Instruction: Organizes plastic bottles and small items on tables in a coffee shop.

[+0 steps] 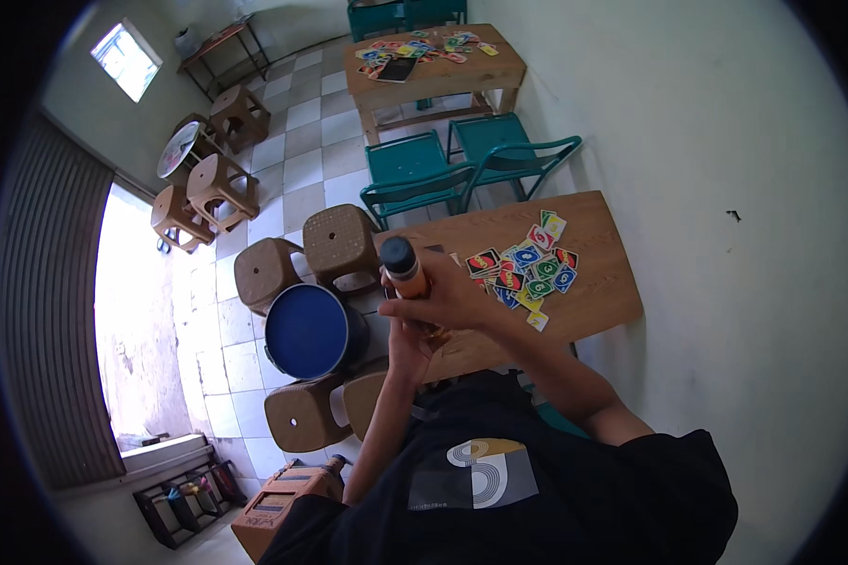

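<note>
A bottle (411,285) with a dark cap (397,254) and amber contents stands out in front of my chest, its cap towards the camera. Wrapped around its upper part is my right hand (452,291). Lower down, my left hand (408,353) grips the same bottle, with its fingers partly hidden behind the right hand. Below and to the right of the hands, a loose pile of UNO cards (530,272) lies on a wooden table (601,296). Some dark item on the table is mostly covered by my right hand.
Left of the table are a blue-topped drum (306,332) and several brown plastic stools (336,236). Two green metal chairs (410,166) separate this table from another wooden table (459,74) with scattered cards. A wall (735,282) runs along the right. A cardboard box (283,498) sits lower left.
</note>
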The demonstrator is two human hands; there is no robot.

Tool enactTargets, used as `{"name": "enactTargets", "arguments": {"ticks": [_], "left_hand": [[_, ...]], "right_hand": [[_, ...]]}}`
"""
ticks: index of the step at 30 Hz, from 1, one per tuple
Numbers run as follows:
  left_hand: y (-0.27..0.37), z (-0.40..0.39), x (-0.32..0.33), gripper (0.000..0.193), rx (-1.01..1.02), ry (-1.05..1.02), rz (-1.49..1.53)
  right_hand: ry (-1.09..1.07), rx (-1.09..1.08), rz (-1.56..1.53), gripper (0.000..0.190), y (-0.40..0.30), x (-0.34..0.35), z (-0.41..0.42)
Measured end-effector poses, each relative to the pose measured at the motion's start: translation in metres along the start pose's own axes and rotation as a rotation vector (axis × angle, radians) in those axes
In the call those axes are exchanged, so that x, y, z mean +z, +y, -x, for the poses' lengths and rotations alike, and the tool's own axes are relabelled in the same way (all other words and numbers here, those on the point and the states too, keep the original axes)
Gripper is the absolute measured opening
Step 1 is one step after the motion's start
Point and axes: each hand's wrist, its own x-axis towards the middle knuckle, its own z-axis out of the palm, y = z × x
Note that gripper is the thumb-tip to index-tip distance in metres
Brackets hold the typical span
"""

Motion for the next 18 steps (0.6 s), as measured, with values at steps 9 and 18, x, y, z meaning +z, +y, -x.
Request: {"name": "enactTargets", "arguments": {"ticks": [9,18], "left_hand": [[-0.029,0.063,-0.031,0.063,0.063,0.079,0.056],[-0.063,0.089,-0.055,0.069,0.217,0.188,0.102]], "right_hand": [[-0.243,0.144,-0.138,0.028,-0.015,0.059,0.027],[-0.454,0.170,-0.135,0.021,-0.024,0.079,0.039]]}}
